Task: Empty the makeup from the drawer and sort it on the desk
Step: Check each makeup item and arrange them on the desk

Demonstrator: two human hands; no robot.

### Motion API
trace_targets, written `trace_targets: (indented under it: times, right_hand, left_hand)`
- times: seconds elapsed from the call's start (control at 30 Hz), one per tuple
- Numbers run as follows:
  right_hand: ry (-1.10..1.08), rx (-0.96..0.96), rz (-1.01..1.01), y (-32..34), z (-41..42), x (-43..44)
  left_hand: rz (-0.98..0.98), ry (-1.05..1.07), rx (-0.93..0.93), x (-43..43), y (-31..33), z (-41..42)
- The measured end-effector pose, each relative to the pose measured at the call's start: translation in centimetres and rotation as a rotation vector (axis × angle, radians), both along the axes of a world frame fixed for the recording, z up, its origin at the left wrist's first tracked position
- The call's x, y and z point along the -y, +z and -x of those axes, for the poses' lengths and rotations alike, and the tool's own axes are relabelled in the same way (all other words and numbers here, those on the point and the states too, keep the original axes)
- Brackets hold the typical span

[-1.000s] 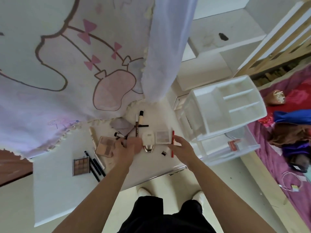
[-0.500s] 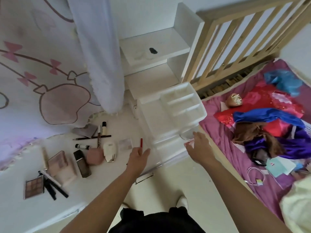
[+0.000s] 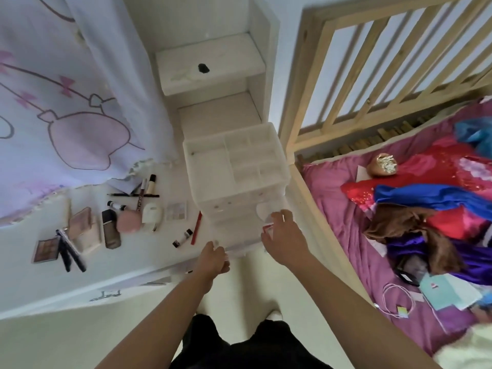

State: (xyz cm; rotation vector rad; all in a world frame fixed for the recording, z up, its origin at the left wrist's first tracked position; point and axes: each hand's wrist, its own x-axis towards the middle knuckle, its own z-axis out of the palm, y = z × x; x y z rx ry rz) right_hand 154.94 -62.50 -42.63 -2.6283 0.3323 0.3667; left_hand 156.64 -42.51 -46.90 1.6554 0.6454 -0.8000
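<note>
Left hand now off desk, gripping front of pulled-out drawer. I see right hand reaching into drawer, fingers curled; can't tell if holding anything. Makeup lies on desk, left of drawer.

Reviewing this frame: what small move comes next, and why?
Probably the right hand closes on the small red-edged item lying in the open clear plastic drawer and lifts it out: its open fingers hover over it, and the left hand is at the drawer's front.
</note>
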Motion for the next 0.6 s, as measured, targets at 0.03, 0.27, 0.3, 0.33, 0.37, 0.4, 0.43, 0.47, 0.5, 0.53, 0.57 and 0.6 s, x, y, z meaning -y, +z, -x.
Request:
trace_targets:
  times: [0.03, 0.27, 0.3, 0.33, 0.37, 0.4, 0.43, 0.47, 0.5, 0.53, 0.57, 0.6]
  right_hand:
    - [-0.023, -0.001, -0.018, -0.2, 0.2, 0.1]
    - [-0.002, -0.045, 0.075, -1.1, -1.3, -0.3]
    - [0.007, -0.049, 0.084, -1.2, -1.7, -0.5]
    - [0.016, -0.047, 0.086, -1.2, -2.0, -0.6]
    - [0.023, -0.044, 0.08, -1.2, -2.1, -0.7]
    - [0.032, -0.046, 0.071, -1.2, -2.1, -0.8]
    - [0.039, -0.064, 0.064, -1.3, -2.0, -0.9]
    - [0.043, -0.09, 0.064, -1.3, -2.0, -1.1]
    - [0.034, -0.115, 0.068, -1.3, -1.9, -1.2]
    - [0.008, -0.142, 0.074, -1.3, -2.0, -1.5]
    - [-0.027, -0.169, 0.085, -1.3, -2.1, -1.8]
    - [-0.057, -0.193, 0.109, -1.3, -2.4, -2.0]
  left_hand:
    - [-0.01, -0.011, 0.002, 0.1, 0.0, 0.4]
    - [0.039, -0.021, -0.019, -0.5, 0.5, 0.1]
    - [0.058, -0.019, -0.03, -0.8, 0.6, 0.0]
    - [0.077, -0.018, -0.039, -1.0, 0.7, -0.2]
    - [0.1, -0.011, -0.052, -1.3, 0.8, -0.4]
    - [0.117, -0.002, -0.068, -1.5, 0.8, -0.6]
    - [0.137, 0.012, -0.082, -1.7, 0.7, -0.8]
    - [0.159, 0.031, -0.096, -1.8, 0.6, -0.9]
    - [0.188, 0.055, -0.111, -1.9, 0.5, -1.1]
    - [0.211, 0.072, -0.123, -1.9, 0.5, -1.2]
    - [0.226, 0.079, -0.129, -1.9, 0.4, -1.2]
    - [0.235, 0.083, -0.133, -2.0, 0.3, -1.3]
